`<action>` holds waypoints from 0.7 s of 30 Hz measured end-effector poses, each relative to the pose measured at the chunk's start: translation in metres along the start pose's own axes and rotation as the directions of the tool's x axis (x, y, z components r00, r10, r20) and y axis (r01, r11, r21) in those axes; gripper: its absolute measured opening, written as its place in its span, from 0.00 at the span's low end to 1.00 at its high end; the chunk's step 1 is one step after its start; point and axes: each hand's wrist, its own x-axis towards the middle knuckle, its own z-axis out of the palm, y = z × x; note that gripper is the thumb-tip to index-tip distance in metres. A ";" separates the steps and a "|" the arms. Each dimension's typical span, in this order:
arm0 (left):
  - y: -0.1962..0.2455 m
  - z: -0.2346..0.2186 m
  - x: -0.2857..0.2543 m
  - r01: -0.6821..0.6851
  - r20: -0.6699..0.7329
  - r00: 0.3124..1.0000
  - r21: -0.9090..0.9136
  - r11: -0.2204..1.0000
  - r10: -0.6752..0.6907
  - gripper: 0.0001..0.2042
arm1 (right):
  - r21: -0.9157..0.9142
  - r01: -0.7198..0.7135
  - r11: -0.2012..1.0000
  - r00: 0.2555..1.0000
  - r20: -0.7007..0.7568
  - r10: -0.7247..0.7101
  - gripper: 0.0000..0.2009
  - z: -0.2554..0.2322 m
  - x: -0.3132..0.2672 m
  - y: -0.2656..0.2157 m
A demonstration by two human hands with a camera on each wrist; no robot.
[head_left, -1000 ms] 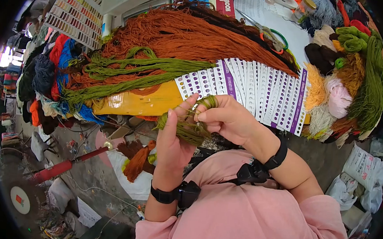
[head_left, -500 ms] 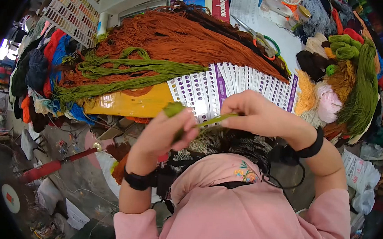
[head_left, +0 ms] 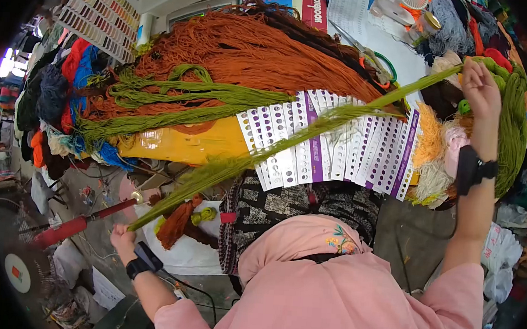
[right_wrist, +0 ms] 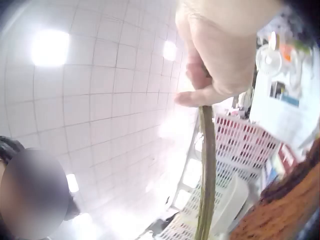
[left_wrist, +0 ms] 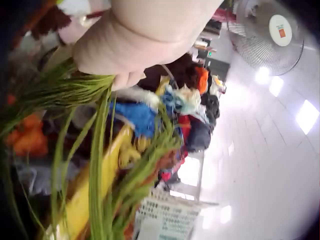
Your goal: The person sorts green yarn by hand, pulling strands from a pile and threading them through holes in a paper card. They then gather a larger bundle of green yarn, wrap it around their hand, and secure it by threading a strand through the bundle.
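A long hank of olive-green yarn (head_left: 302, 132) stretches on a diagonal between the two hands, crossing in front of the table. My left hand (head_left: 123, 240) grips its lower end, out to the left and low; in the left wrist view loose strands (left_wrist: 97, 150) hang below the curled fingers. Far to the right and higher up, my right hand (head_left: 481, 91) holds the other end. There the right wrist view shows the yarn (right_wrist: 206, 165) as a narrow, straight bundle running down from the fingers. Hole-punched cards (head_left: 344, 152) lie fanned out behind the hank.
Rust-orange yarn (head_left: 253, 47) and another green hank (head_left: 189, 95) cover the table over a yellow board (head_left: 186, 141). Scissors (head_left: 369, 56) and a notebook (head_left: 314, 9) lie behind. Yarn balls (head_left: 430, 136) crowd the right side. A fan (head_left: 20, 273) stands at lower left.
The hands were close together with the green yarn bunched between them. They have since moved wide apart, left hand down and left, right hand up and right, drawing the hank out straight.
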 end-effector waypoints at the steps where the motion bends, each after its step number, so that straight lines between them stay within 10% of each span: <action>1: 0.034 -0.043 0.038 -0.179 -0.033 0.982 0.168 0.969 0.188 0.14 | -0.051 0.083 0.995 0.994 -0.062 -0.086 0.07 -0.010 0.006 -0.029; 3: 0.059 -0.035 0.001 -0.339 -0.254 0.870 0.314 0.887 0.423 0.12 | -0.327 0.353 0.877 0.849 -0.282 -0.447 0.06 -0.019 0.016 -0.088; 6: 0.085 -0.016 -0.023 -0.373 -0.339 0.794 0.384 0.844 0.505 0.09 | -0.640 0.469 0.609 0.711 -0.135 -0.690 0.08 -0.050 0.022 -0.195; 11: 0.016 0.066 -0.002 -0.062 -0.024 0.997 0.253 0.965 0.071 0.06 | -0.799 0.485 0.356 0.680 0.088 -0.728 0.05 0.010 0.027 -0.146; 12: -0.032 0.096 -0.008 0.108 0.088 0.988 0.218 0.970 -0.129 0.07 | -0.754 0.435 0.492 0.891 0.279 -0.359 0.06 -0.008 0.038 -0.124; 14: -0.134 0.165 -0.047 0.465 0.302 0.806 0.208 0.861 -0.508 0.15 | -0.883 0.269 0.385 0.950 0.176 -0.259 0.04 -0.012 0.040 0.010; 15: -0.182 0.207 -0.087 0.410 0.211 0.853 0.294 0.863 -0.477 0.17 | -0.916 0.063 0.395 0.969 -0.039 -0.245 0.04 -0.014 0.036 0.061; 17: -0.246 0.244 -0.106 0.586 0.401 0.616 0.342 0.735 -0.678 0.13 | -0.903 -0.136 0.407 0.989 -0.148 0.002 0.05 -0.033 0.032 0.131; 18: -0.274 0.263 -0.121 0.567 0.434 0.524 0.465 0.680 -0.733 0.11 | -0.908 -0.216 0.359 0.974 -0.228 0.011 0.04 -0.027 0.029 0.160; 19: -0.298 0.290 -0.153 0.410 0.294 0.668 0.620 0.668 -0.683 0.10 | -0.891 -0.221 0.397 0.975 -0.206 0.082 0.04 -0.037 0.030 0.181; 21: -0.336 0.308 -0.169 0.259 0.336 0.622 0.764 0.591 -0.707 0.09 | -0.925 -0.205 0.321 0.977 -0.173 0.125 0.04 -0.044 0.031 0.210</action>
